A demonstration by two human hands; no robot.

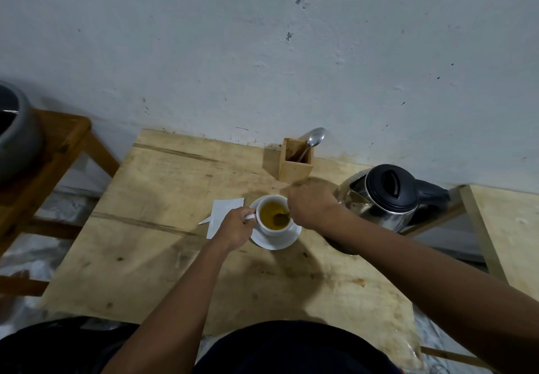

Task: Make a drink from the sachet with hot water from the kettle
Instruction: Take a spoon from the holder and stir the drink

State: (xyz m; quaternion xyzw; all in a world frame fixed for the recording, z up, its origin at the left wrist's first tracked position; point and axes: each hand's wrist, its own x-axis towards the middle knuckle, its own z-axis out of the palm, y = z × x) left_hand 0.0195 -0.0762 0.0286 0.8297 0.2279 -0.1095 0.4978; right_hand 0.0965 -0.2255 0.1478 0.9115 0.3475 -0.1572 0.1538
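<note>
Dark clothing (291,350) of the person fills the bottom edge, and two bare forearms reach from it over the wooden surface (163,257). One white cup (274,229) stands on one white saucer (275,242) near the middle of the surface, filled with a yellow-brown drink (269,212). The left hand (234,228) is curled closed, its fingers pinching the cup's handle on the cup's left side. The right hand (313,206) is closed in a loose fist just above the cup's right rim, holding a spoon (281,217) whose bowl dips into the drink. One white sachet (221,213), flat and torn open, lies on the surface just left of the saucer, partly under the left hand. One steel kettle (382,198) with a black lid and handle stands to the right of the cup, close behind the right wrist. One wooden holder (294,166) stands against the wall, holding a second spoon (315,137). A dark pot (14,137) sits on a wooden stand at far left.
</note>
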